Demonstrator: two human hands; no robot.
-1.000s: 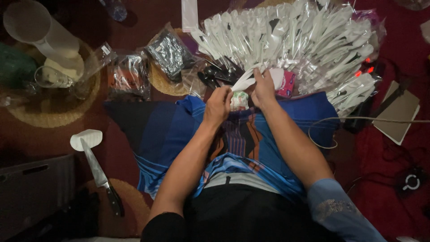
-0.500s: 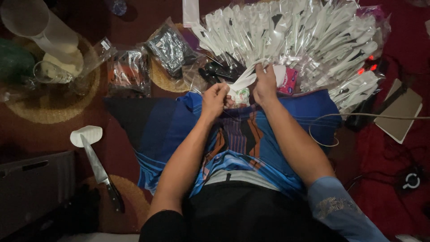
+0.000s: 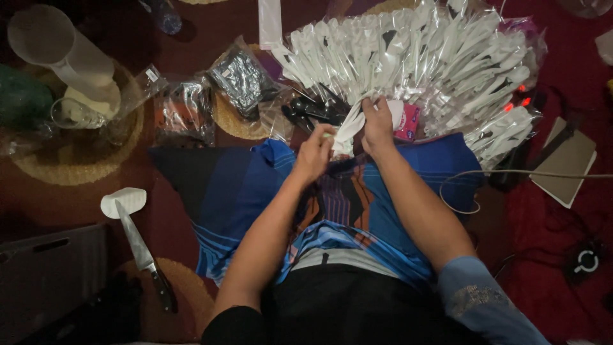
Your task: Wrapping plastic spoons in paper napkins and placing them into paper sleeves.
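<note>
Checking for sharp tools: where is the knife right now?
In the head view, the knife lies lower left on the floor, tip by a white pad, well clear of the left hand.

White wrapped spoon pkt (image 3: 350,125), upright btwn hands, over lap.

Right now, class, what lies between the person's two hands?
In the head view, a clear-wrapped white plastic utensil spans the gap between the left hand and right hand; both grip it.

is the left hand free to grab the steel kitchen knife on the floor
Probably not at once: the left hand is pinching a white wrapped bundle with the right hand. Nothing covers the steel kitchen knife.
</note>
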